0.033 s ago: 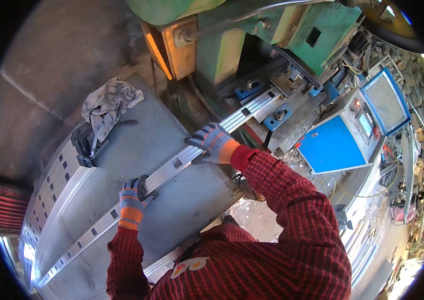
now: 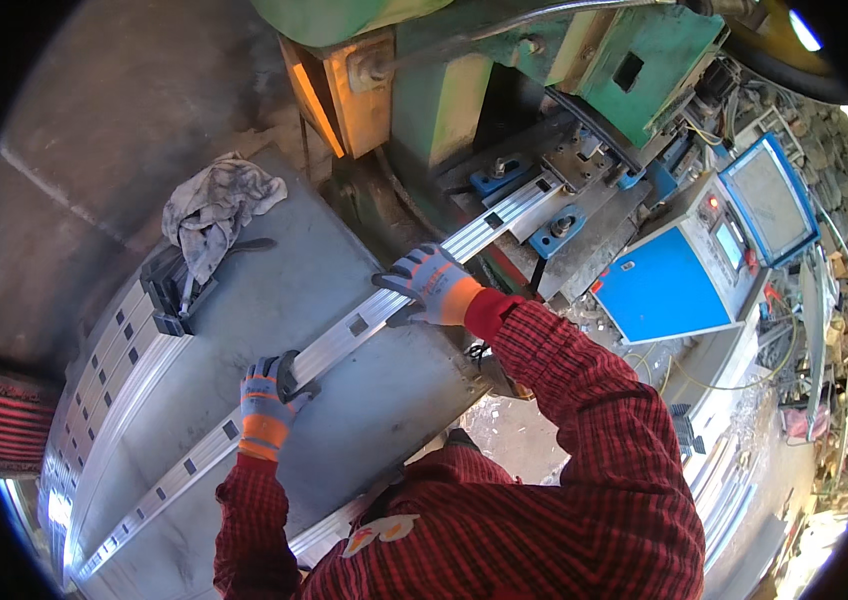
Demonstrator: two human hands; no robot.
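Note:
A long silver metal rail [image 2: 329,347] with square cut-outs runs diagonally across the grey metal table [image 2: 384,400]. Its far end lies in the die area [image 2: 574,165] of a green press. My left hand [image 2: 266,405], in a grey and orange glove, is closed on the rail near the middle of the table. Farther up the rail, toward the press, my right hand [image 2: 436,284] in a matching glove wraps over it. The undersides of both grips are hidden.
Several similar punched rails [image 2: 109,370] lie along the table's left side. A grey rag [image 2: 219,210] rests on black clamp-like parts [image 2: 169,290]. Right of the press stands a blue and white control box [image 2: 669,280] with a lit red lamp. Blue clamps [image 2: 557,232] flank the die.
The rail and both hands have shifted very slightly toward the press. Both grips look the same.

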